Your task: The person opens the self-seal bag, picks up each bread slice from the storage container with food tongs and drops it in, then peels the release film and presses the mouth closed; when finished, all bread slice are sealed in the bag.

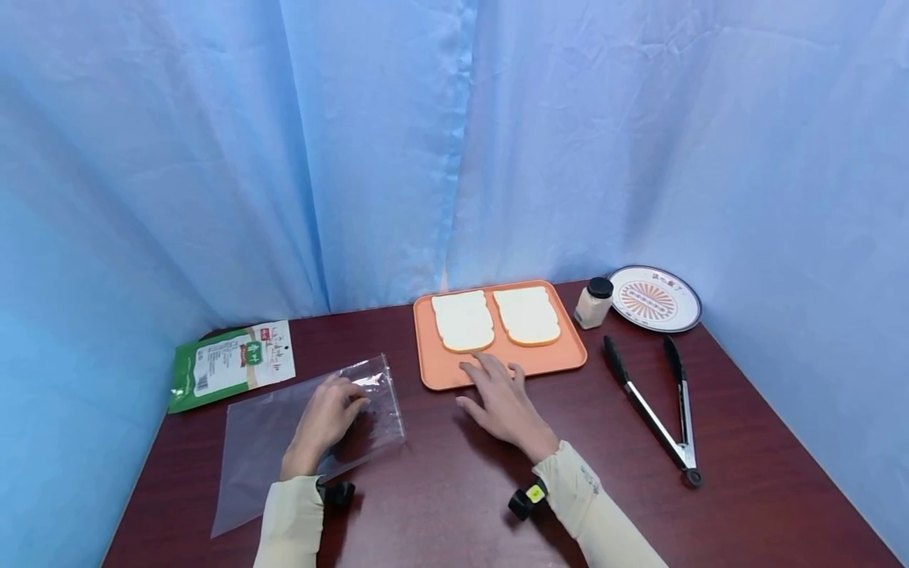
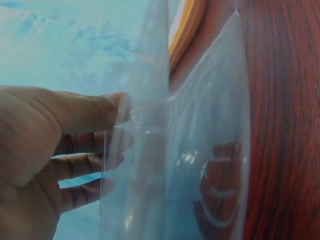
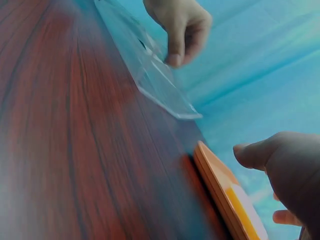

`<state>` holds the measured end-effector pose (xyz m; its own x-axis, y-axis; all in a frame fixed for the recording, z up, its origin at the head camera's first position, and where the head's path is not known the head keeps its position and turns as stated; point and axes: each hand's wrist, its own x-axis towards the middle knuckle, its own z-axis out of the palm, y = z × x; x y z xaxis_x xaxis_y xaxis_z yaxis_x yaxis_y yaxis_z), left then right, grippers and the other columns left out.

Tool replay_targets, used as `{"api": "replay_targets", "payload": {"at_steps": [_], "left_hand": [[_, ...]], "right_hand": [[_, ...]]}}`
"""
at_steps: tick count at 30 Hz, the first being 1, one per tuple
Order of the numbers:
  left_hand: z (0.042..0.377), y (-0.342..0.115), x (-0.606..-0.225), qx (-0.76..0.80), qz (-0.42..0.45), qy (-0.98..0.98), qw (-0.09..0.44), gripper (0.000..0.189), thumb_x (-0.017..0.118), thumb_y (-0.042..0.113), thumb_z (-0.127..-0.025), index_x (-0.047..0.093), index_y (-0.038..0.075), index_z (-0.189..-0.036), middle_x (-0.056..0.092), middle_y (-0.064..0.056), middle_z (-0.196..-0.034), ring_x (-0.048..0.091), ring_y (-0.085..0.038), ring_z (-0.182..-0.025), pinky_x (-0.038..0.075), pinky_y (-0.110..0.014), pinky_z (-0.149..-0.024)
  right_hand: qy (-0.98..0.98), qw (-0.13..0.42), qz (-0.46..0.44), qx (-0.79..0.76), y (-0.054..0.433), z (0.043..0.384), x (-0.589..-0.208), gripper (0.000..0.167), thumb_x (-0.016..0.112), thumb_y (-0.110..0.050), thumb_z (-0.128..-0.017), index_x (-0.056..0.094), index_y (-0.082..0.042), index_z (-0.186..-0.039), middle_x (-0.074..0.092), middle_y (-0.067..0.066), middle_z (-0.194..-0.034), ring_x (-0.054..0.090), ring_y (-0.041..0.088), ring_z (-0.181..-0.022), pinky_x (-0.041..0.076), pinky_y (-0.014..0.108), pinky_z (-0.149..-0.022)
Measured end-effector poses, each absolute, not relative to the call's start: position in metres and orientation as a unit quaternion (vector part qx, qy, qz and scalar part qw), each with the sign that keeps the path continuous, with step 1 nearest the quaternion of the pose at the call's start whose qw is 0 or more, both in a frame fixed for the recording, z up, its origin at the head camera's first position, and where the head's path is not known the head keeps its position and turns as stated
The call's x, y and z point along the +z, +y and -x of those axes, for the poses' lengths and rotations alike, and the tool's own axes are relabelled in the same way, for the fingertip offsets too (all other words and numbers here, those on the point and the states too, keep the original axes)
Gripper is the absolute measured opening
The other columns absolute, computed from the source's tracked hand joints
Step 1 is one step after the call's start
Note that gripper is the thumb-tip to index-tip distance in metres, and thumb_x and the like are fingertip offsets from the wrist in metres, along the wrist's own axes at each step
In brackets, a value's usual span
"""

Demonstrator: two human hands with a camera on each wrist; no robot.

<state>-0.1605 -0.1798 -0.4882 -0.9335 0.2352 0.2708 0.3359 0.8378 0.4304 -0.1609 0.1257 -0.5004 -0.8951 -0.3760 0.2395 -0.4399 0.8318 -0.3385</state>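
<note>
At eight o'clock from the orange rectangular tray [image 1: 436, 374], the clear, flat plastic bag [image 1: 256, 450] lies on the dark red wooden table [image 1: 426, 505]. The left hand [image 1: 328, 414] seems to pinch it, though glare blurs the contact; the right hand [image 1: 506, 406] is spread at the tray's six o'clock. A loosened pinch could let the slick bag slip or crease. The left wrist view shows fingers through the bag; the head view hides most of them.

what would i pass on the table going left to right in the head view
Green-and-white packet → clear plastic bag → left bread slice → right bread slice → black-lidded jar → round plate.
</note>
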Motion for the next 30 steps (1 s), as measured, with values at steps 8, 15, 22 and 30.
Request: {"api": "replay_targets", "payload": {"at_steps": [8,15,22,30], "left_hand": [[0.162,-0.181,-0.488,-0.236,0.142,-0.957,0.089,0.006,0.078,0.012,-0.086,0.077,0.007,-0.084,0.071,-0.004,-0.082,0.058,-0.016,-0.08,0.049,-0.035,-0.069],[0.162,-0.18,-0.489,-0.236,0.152,-0.955,0.091,0.007,0.079,0.012,-0.085,0.077,0.006,-0.084,0.071,-0.004,-0.081,0.06,-0.018,-0.079,0.054,-0.043,-0.085],[0.163,-0.178,-0.49,-0.241,0.158,-0.953,0.095,0.006,0.081,0.009,-0.081,0.076,0.006,-0.082,0.07,-0.004,-0.079,0.06,-0.018,-0.076,0.047,-0.051,-0.108],[0.163,-0.179,-0.493,-0.247,0.163,-0.949,0.109,0.004,0.079,0.006,-0.082,0.076,0.008,-0.081,0.071,-0.006,-0.079,0.065,-0.02,-0.075,0.043,-0.053,-0.112]], "right_hand": [[-0.963,0.109,-0.159,0.186,0.17,0.15,-0.499,0.055,0.069,-0.038,-0.094,0.055,-0.015,-0.142,0.046,0.015,-0.153,0.043,0.031,-0.142,0.03,0.064,-0.106],[-0.97,0.114,-0.113,0.181,0.205,0.143,-0.498,0.057,0.07,-0.039,-0.093,0.054,-0.013,-0.141,0.044,0.018,-0.153,0.042,0.035,-0.141,0.027,0.068,-0.106],[-0.973,0.123,-0.064,0.184,0.239,0.138,-0.5,0.058,0.07,-0.035,-0.093,0.052,-0.008,-0.141,0.042,0.024,-0.152,0.04,0.04,-0.14,0.026,0.069,-0.105],[-0.97,0.122,0.008,0.208,0.284,0.13,-0.499,0.058,0.068,-0.029,-0.095,0.048,-0.004,-0.144,0.036,0.028,-0.154,0.034,0.048,-0.14,0.024,0.072,-0.1]]}}
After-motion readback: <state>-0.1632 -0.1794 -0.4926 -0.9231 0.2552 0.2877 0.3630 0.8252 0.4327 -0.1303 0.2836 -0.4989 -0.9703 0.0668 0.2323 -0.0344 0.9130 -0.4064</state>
